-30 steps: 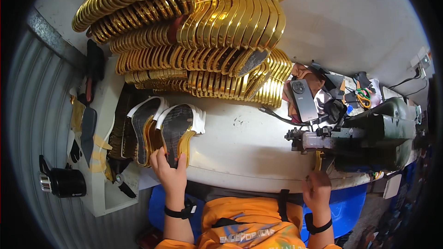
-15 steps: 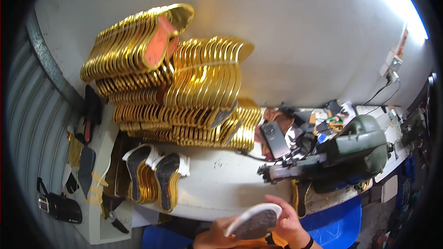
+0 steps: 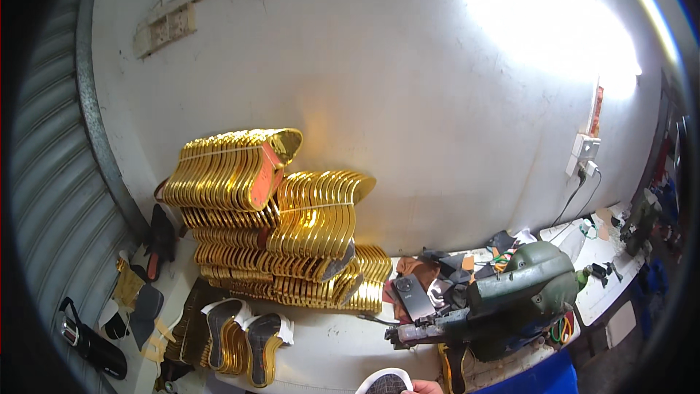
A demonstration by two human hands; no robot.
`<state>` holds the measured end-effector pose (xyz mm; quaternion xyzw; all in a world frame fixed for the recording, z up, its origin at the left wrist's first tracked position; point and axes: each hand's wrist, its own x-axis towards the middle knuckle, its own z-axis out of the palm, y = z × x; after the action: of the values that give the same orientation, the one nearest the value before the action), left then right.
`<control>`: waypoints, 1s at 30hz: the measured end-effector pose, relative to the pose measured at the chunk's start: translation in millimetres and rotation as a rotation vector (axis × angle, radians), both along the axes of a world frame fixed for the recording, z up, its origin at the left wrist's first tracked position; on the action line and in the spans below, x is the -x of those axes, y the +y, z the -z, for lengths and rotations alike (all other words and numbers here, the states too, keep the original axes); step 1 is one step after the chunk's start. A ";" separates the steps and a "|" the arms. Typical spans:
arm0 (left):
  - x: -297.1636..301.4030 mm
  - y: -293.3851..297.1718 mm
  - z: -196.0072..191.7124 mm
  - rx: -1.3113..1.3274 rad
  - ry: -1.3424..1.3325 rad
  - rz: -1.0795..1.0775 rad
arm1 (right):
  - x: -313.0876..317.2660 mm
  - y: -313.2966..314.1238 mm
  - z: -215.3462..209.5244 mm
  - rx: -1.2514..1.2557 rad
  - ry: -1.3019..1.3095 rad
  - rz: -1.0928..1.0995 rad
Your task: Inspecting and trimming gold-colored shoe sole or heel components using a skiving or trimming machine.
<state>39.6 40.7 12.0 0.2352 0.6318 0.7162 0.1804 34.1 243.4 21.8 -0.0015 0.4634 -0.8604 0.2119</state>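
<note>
At the lower edge, a dark shoe insole (image 3: 386,383) with a white rim shows only its upper end. My right hand (image 3: 426,387) is at its right side, the fingers closed on its edge; most of the hand is cut off below. My left hand lies outside the picture. To the left on the white bench, dark insoles with gold edges and white straps stand in two groups, the left stack (image 3: 232,343) and the right stack (image 3: 264,346).
Tall bundles of gold insoles (image 3: 313,219) stand against the wall. A dark green sewing machine (image 3: 518,299) occupies the bench's right side. Beside it lie a phone (image 3: 413,298) and scraps (image 3: 456,266). A black flask (image 3: 95,346) is at far left, a blue surface (image 3: 539,378) low right.
The view has tilted up, so bench things sit lower in the picture. My left hand has gone out of view, and the white-rimmed insole and my right hand now show only partly.
</note>
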 end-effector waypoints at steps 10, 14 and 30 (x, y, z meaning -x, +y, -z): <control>-3.8 6.8 -11.5 -0.033 -0.127 0.004 | 1.1 -2.7 9.2 0.029 -0.094 -0.076; -4.7 6.8 -10.1 -0.048 -0.190 0.005 | 2.4 6.0 29.4 0.056 -0.281 -0.062; -7.3 12.3 8.5 -0.124 -0.477 0.026 | 1.9 12.8 36.4 -0.031 -0.237 -0.035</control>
<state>46.8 53.0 3.6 0.0781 0.5232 0.7865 0.3186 32.2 256.2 -14.6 0.0956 0.4481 -0.8436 0.2801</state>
